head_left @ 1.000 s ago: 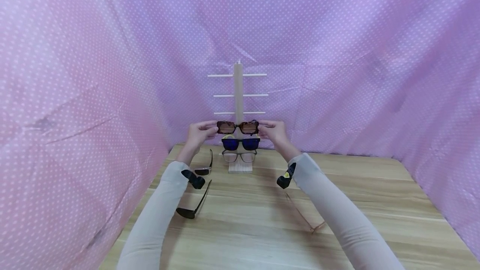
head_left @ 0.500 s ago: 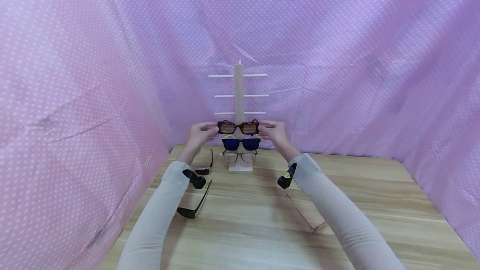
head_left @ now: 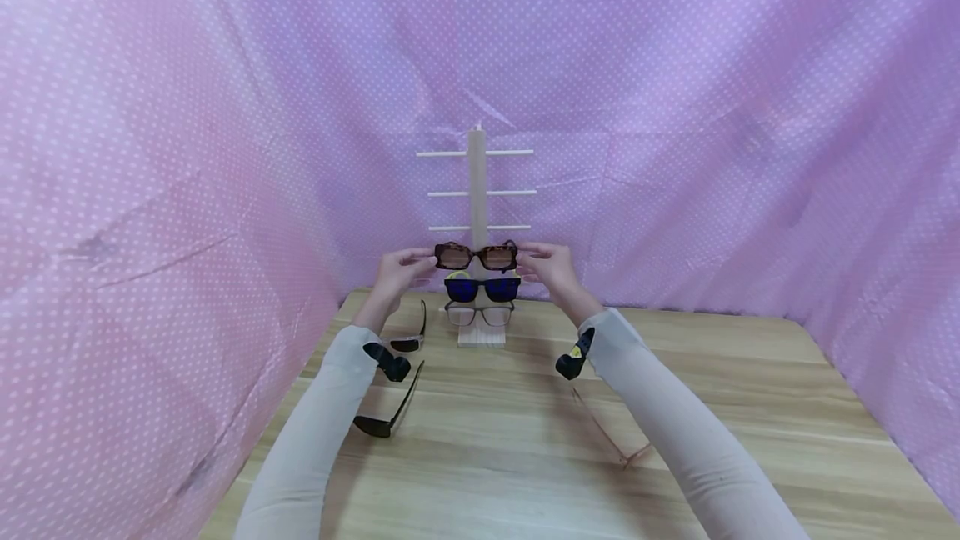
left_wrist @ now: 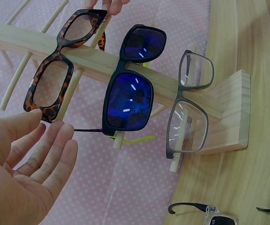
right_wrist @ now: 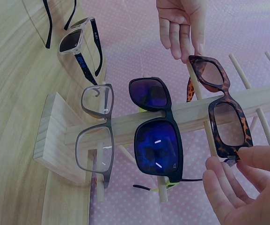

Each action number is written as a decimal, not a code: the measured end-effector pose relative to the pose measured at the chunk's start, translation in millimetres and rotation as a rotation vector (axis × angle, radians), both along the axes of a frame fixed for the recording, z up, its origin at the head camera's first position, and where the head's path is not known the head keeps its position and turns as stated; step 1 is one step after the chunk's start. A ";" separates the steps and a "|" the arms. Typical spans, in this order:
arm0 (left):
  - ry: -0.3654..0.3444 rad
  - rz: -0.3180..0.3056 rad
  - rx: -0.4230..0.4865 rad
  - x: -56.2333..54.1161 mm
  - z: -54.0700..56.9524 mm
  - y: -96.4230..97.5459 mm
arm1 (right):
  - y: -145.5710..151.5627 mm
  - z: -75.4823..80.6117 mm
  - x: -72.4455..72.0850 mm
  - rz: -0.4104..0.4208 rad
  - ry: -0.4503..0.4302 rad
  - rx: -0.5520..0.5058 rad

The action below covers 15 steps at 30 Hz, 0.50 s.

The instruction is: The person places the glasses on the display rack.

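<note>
Tortoiseshell sunglasses with rectangular brown lenses sit across a peg level of the wooden display stand. My left hand pinches their left end, the thumb at the lower front corner and the fingers behind. At the other end my right hand pinches the frame the same way, its thumb on the front. Directly below hang black sunglasses with blue lenses, their arms partly yellow-green. Clear glasses with a grey frame occupy the lowest level, above the stand's base.
Higher on the stand, several bare pegs stick out sideways. Left on the wooden table lie sunglasses with a clear frame and dark sunglasses. Thin-framed glasses lie beneath the right forearm. Pink dotted cloth surrounds the table.
</note>
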<state>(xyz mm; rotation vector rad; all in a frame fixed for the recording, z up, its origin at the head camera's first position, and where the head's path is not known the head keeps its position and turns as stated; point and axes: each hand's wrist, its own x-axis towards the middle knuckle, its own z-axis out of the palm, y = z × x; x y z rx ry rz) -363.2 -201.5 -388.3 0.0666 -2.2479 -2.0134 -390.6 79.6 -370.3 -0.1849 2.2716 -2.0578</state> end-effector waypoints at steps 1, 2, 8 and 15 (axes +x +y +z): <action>-0.004 -0.002 0.003 0.5 -0.4 0.1 | 0.4 -0.5 0.3 0.000 -0.005 -0.003; -0.006 -0.003 0.006 1.0 -0.7 0.0 | 0.8 -1.1 0.4 0.000 -0.009 -0.005; -0.015 -0.027 -0.008 3.6 -2.3 -4.4 | 3.9 -2.8 0.4 0.024 -0.016 0.008; -0.078 -0.093 -0.073 6.8 1.5 -10.6 | 9.4 3.9 3.1 0.062 -0.026 0.042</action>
